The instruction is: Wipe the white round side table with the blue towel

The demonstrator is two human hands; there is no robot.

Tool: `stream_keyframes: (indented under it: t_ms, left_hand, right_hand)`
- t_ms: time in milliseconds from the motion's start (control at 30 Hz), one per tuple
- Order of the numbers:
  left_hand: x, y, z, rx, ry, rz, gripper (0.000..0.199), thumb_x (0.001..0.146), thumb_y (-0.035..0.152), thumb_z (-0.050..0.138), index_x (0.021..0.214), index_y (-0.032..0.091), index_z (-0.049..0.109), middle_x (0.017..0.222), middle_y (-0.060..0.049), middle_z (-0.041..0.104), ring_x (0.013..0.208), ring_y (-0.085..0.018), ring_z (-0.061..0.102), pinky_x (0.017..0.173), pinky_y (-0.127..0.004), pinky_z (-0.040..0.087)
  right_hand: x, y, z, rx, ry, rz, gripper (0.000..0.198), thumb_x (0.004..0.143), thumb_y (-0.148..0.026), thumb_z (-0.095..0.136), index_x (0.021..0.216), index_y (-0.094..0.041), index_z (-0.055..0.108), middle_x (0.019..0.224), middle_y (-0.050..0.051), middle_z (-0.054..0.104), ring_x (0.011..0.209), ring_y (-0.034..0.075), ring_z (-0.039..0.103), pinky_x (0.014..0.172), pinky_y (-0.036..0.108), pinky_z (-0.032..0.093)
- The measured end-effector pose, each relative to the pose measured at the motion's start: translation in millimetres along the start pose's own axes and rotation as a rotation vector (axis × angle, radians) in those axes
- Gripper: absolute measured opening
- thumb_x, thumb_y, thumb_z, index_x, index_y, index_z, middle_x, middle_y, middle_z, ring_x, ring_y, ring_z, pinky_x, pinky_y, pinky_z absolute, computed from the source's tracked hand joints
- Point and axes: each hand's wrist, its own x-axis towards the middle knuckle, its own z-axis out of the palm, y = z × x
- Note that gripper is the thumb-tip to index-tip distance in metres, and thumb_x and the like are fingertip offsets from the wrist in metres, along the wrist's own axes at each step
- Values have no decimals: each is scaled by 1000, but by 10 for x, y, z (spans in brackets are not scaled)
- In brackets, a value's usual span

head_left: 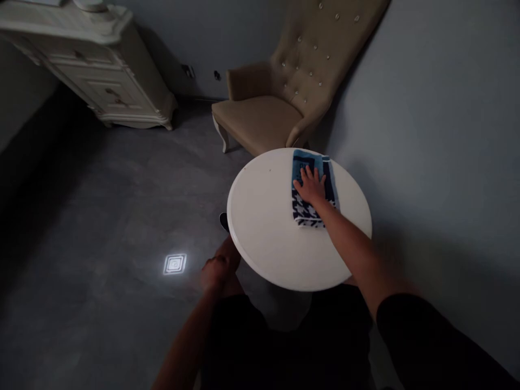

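A folded towel (303, 208), blue and navy with a dark-and-white houndstooth pattern at its near end, lies on the right half of a round white table (264, 227). My right hand (311, 187) is pressed flat on top of the towel, fingers spread, not gripping it. The towel's folded layers show at the near edge; part of it is hidden beneath my palm and wrist. My left hand (214, 273) rests on my left knee, left of the table's near edge and apart from the towel. In the dim light its fingers do not show clearly.
Behind the table stands a tan tufted armchair (260, 122). A cream cabinet (122, 81) with drawers is at the back left. A grey wall (439, 108) rises close on the right. A bright square light pattern (175, 264) falls on the grey floor (122, 216).
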Motion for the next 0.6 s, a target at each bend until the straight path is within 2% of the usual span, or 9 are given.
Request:
stream_keyframes:
  t_ms: [200,333,467,600]
  left_hand:
    - [-170,-14,-45,-38,22,14,64,114,53,38,135,14,84,134,-24,82,123,-39,79,100,-44,61]
    - [-185,-78,-6,-83,33,15,63,115,52,38,138,13,82,139,-26,80,124,-39,78,102,-45,60]
    - [-167,-110,35,-106,39,21,63,114,57,42,137,15,83,138,-24,80,125,-40,78,104,-45,61]
    - [-172,-111,62,-153,45,17,66,113,61,44,134,12,84,134,-26,81,122,-40,78,105,-47,61]
  right_hand:
    - [-1638,-182,87,-13,-12,-41,82,115,-66,30,186,-24,28,192,10,20,177,47,16,136,82,24]
    - [-2534,-298,202,11,1,-51,84,113,-68,34,188,-35,15,190,4,21,176,47,16,135,85,28]
    - [-3124,-389,271,-34,-26,-65,88,110,-76,31,184,-43,-3,187,-5,21,175,43,14,135,84,32]
    - [-3391,-431,312,-41,-27,-134,91,108,-83,30,180,-48,-13,185,-12,24,174,40,16,136,82,34]
